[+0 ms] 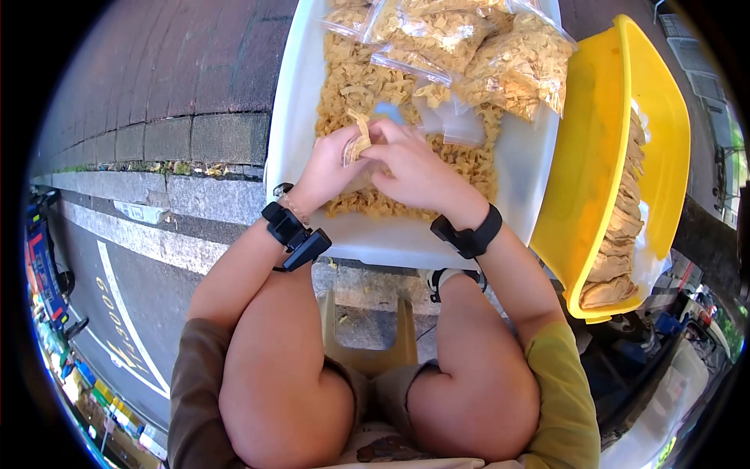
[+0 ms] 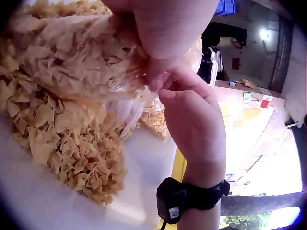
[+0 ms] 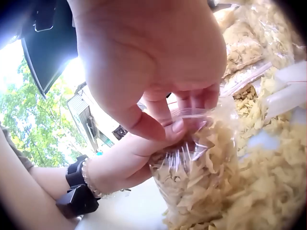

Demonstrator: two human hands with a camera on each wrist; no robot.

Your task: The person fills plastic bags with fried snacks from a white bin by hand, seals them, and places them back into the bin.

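Note:
Both hands meet over a white tub (image 1: 293, 102) of loose, pale yellow dried flakes (image 1: 355, 78). Between them is a clear zip bag (image 3: 196, 177) filled with the same flakes, hanging mouth-up in the right wrist view. My left hand (image 1: 332, 168) grips the bag near its top. My right hand (image 1: 414, 160) pinches the bag's mouth, its thumb and fingertips close to the left thumb. In the left wrist view the bag's full body spreads out below the left hand (image 2: 172, 24), and the right hand's fingertips meet at its edge.
Several filled zip bags (image 1: 516, 66) lie at the far end of the tub, with flat plastic bags (image 1: 461, 125) nearer. A yellow tub (image 1: 574, 164) holding folded brown sheets (image 1: 613, 250) stands to the right. Pavement and kerb (image 1: 211, 191) run along the left.

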